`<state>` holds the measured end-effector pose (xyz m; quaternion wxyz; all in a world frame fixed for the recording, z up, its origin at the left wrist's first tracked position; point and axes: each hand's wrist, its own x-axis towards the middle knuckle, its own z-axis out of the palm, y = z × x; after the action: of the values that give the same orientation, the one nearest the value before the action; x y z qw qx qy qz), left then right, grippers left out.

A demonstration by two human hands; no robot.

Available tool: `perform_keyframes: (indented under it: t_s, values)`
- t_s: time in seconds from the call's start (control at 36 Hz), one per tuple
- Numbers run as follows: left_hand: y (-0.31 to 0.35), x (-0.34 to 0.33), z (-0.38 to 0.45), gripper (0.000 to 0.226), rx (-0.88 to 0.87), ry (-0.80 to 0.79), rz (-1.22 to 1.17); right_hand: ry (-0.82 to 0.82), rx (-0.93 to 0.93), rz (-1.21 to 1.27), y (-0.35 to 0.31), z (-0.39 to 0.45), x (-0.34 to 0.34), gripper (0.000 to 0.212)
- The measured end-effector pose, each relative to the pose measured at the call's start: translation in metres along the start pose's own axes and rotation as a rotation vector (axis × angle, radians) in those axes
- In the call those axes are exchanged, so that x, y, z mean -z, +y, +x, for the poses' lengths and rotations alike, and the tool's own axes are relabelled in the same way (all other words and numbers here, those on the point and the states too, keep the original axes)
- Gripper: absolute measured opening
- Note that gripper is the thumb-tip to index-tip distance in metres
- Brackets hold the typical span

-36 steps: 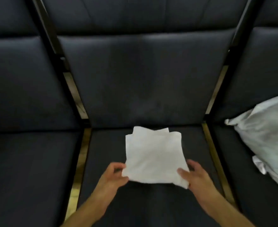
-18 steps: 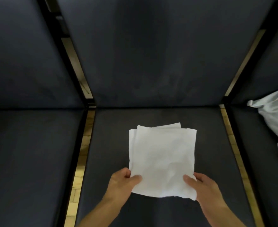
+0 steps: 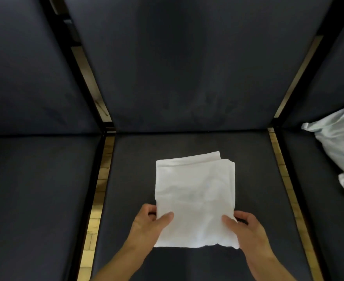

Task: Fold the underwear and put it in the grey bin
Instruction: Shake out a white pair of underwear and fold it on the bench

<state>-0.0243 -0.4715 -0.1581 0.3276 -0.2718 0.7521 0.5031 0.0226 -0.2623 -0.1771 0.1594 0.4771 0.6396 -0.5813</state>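
Head view: one white folded underwear [image 3: 195, 197] lying flat on the middle dark seat cushion [image 3: 248, 199], near edge pinched at both corners. Left hand [image 3: 148, 224] gripping the near-left corner, thumb on top, fingers curled beneath; right hand [image 3: 246, 226] gripping the near-right corner the same way. Likely step: a further fold or a lift toward the bin. Best done by keeping both corners level, drawing the near edge evenly up to the far edge so the stacked layers, slightly staggered at the far-right corner, line up rather than slide; then pressing flat before carrying. No grey bin visible, so destination unknown from here. Count: one underwear, two hands, three seat cushions, one crumpled pale cloth pile [image 3: 341, 151] on the right-hand seat, well apart from the fold.
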Motion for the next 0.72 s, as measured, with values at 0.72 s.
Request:
perform_keyframes:
  t_s: [0.72]
  values:
    - [0.046, -0.002, 0.036, 0.030, 0.106, 0.060, 0.087, 0.119, 0.212, -0.510, -0.056, 0.024, -0.002, 0.048]
